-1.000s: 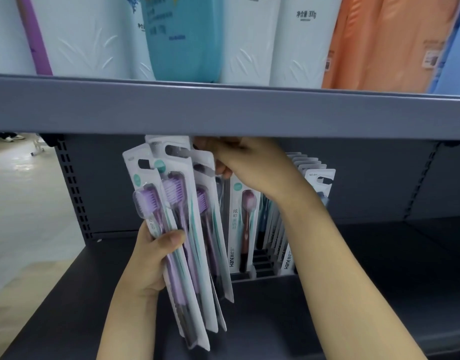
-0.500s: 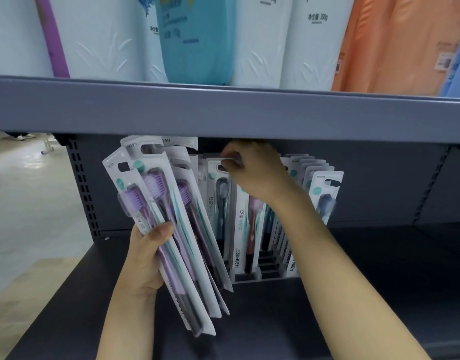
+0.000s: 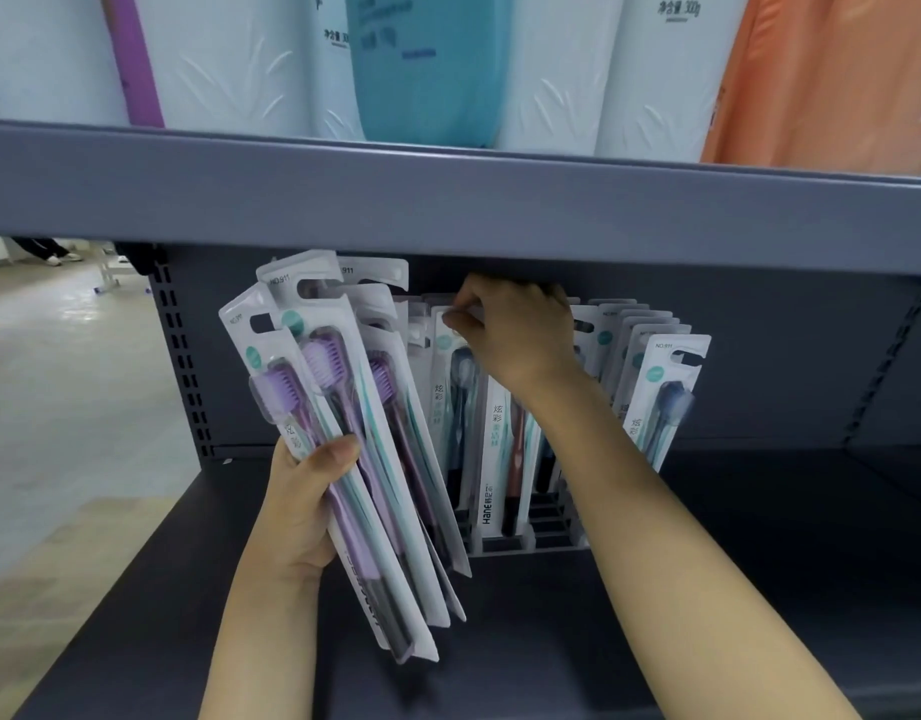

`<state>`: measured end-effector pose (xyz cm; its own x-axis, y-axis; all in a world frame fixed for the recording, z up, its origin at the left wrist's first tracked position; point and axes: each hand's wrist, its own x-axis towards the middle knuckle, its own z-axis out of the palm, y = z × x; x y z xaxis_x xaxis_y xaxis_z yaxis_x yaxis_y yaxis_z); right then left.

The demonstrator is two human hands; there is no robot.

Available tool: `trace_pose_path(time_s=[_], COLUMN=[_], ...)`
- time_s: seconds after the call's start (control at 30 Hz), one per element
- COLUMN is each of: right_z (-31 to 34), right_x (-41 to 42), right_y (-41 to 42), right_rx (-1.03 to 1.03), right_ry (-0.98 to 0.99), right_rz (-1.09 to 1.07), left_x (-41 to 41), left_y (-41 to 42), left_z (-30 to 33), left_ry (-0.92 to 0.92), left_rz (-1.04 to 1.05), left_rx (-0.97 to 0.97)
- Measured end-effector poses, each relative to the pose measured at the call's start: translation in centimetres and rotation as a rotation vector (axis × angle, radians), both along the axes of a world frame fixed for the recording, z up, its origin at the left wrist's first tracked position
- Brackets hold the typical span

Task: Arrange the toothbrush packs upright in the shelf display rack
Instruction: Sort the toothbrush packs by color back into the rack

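The left hand (image 3: 305, 504) grips a fanned bundle of purple toothbrush packs (image 3: 354, 449), tilted, just left of the display rack (image 3: 531, 543). The right hand (image 3: 515, 335) reaches above the rack, fingertips pinching the top of an upright pack (image 3: 453, 407) standing there. More packs (image 3: 650, 387) stand beside its wrist.

Soft even light, curved blurry edges
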<state>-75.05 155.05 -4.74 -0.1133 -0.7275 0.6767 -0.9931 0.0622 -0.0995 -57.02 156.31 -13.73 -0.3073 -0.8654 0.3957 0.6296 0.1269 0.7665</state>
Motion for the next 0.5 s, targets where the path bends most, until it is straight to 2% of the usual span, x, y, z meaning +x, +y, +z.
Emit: trace_pose_path(time_s=[0.23, 0.5], right_z=[0.16, 0.80], right_x=[-0.33, -0.62], right_y=[0.06, -0.32], right_rx=[0.030, 0.059], right_ry=[-0.006, -0.128], right_rz=[0.007, 0.021], left_x=[0.11, 0.44], left_y=[0.14, -0.10], left_z=[0.03, 0.23], left_ry=[-0.007, 0.011], left_rz=[-0.004, -0.026], left_rx=[-0.027, -0.062])
